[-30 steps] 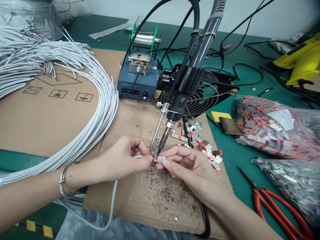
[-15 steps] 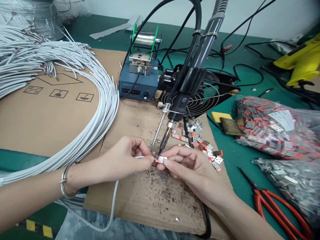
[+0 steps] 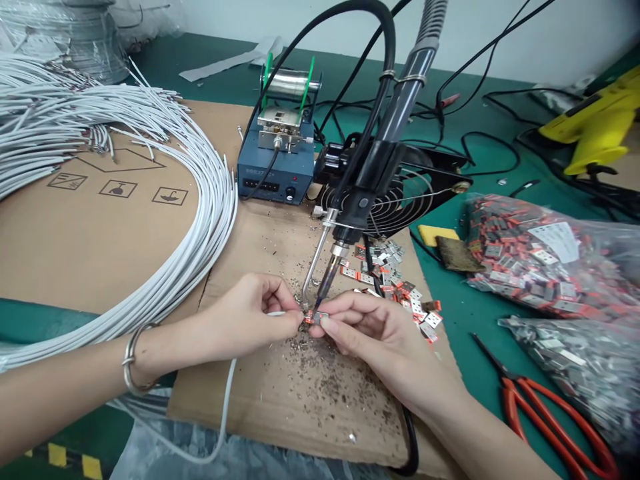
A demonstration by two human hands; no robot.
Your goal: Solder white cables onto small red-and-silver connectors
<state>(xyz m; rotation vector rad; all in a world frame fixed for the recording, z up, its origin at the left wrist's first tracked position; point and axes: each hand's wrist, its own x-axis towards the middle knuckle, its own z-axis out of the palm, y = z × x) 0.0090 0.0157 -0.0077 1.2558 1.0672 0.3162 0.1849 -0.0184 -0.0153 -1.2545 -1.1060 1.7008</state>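
Note:
My left hand pinches a white cable close to its end, and the rest of the cable loops down past the cardboard's front edge. Between finger and thumb, my right hand grips a small USB connector with a metal shell and an orange-red insert. The cable end and the connector meet right under the tip of a soldering iron, which is fixed above them. A thin curved solder feed tube comes down beside the iron to the same spot. The joint itself is too small to make out.
A blue solder feeder with a solder spool stands behind. Bundled white cables curve on the left. Loose connectors, bagged connectors, a bag of metal shells, red-handled pliers and a fan lie right.
The connector has tilted in my right fingers, its face turning from bright to darker. Both hands hold nearly the same place, and the whole view has shifted slightly.

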